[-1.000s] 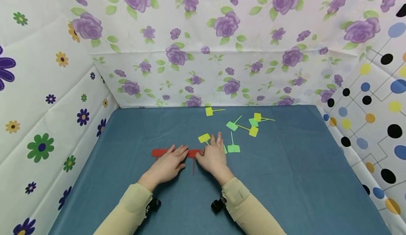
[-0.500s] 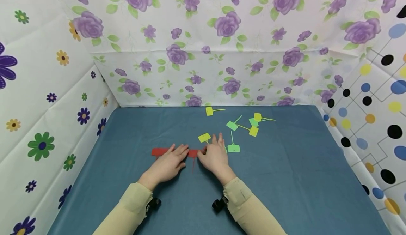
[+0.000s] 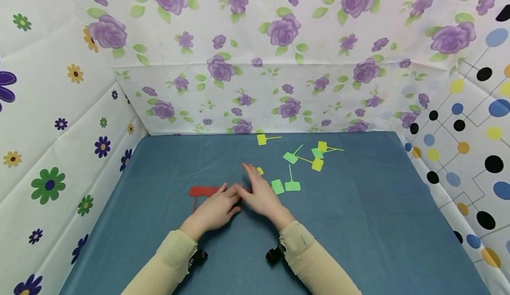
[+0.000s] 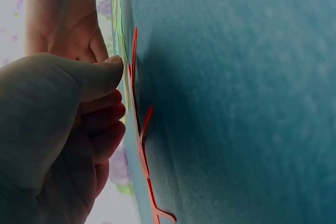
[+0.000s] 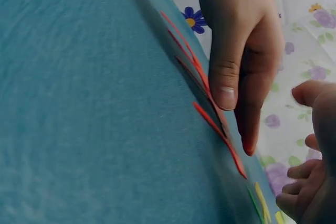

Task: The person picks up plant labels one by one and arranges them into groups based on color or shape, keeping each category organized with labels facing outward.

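Note:
Red flag-shaped tags [image 3: 202, 191] with thin stems lie in a row on the blue cloth. My left hand [image 3: 213, 207] rests over the middle of that row, fingers fairly straight. Close against its fingertips, my right hand [image 3: 261, 198] reaches in from the right with fingers extended, hiding most of the row's right end. In the right wrist view, several red stems [image 5: 194, 59] stick out below the left hand [image 5: 244, 40]; the right hand [image 5: 317, 150] is apart from the cloth and holds nothing visible. The left wrist view shows the red tags [image 4: 143, 158] edge-on beside the left thumb.
Two green tags [image 3: 292, 186] lie right of my right hand. A yellow tag [image 3: 260, 170] is partly hidden behind its fingers. More yellow and green tags [image 3: 317, 164] lie farther back, and another yellow tag [image 3: 261, 140] is near the flowered back wall [image 3: 255, 87].
My right hand has left the row's right end and moved left to my left fingertips, its fingers straightening. My left hand has shifted slightly right, and the leftmost red stem shows more.

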Action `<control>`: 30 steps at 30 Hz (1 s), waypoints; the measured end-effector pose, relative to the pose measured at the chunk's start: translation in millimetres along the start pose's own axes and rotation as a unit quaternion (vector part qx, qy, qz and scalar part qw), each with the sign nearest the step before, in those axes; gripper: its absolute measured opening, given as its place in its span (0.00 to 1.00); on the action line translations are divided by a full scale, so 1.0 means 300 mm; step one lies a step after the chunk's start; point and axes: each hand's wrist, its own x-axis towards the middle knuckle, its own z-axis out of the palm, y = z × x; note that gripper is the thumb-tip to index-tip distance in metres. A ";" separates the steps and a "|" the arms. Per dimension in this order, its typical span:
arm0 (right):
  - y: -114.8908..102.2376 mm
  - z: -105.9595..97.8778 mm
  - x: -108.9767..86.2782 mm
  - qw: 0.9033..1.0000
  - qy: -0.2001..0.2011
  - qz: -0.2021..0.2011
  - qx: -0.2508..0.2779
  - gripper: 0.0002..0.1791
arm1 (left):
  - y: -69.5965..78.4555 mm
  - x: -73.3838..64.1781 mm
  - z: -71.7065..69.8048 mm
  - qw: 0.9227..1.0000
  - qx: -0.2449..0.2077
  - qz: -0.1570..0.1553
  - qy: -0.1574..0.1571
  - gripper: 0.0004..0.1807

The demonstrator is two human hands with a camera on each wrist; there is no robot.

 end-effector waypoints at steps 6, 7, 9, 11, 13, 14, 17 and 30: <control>0.012 0.006 -0.007 0.999 -0.042 0.008 -0.026 0.44 | 0.008 0.005 0.002 1.000 -0.002 -0.001 -0.008 0.33; 0.015 0.006 -0.008 0.998 -0.049 0.010 -0.030 0.44 | 0.009 0.005 0.001 1.000 -0.003 -0.003 -0.009 0.33; 0.019 0.005 -0.010 0.997 -0.062 0.014 -0.035 0.45 | 0.011 0.003 0.000 1.000 -0.003 -0.007 -0.014 0.33; 0.023 0.003 -0.013 0.997 -0.070 0.014 -0.041 0.45 | 0.011 0.002 0.003 1.000 -0.004 -0.010 -0.018 0.33; 0.029 0.001 -0.017 0.996 -0.076 0.010 -0.054 0.44 | 0.009 0.002 0.007 1.000 -0.003 -0.012 -0.022 0.32; 0.031 0.000 -0.019 0.995 -0.078 0.008 -0.063 0.43 | 0.008 0.002 0.010 1.000 -0.003 -0.014 -0.023 0.32; 0.037 -0.006 -0.029 0.992 -0.085 0.003 -0.095 0.41 | 0.005 0.003 0.014 0.999 -0.005 -0.017 -0.028 0.32; 0.070 -0.040 -0.059 0.984 -0.104 -0.008 -0.143 0.34 | 0.007 0.000 0.008 0.999 -0.013 -0.020 -0.039 0.33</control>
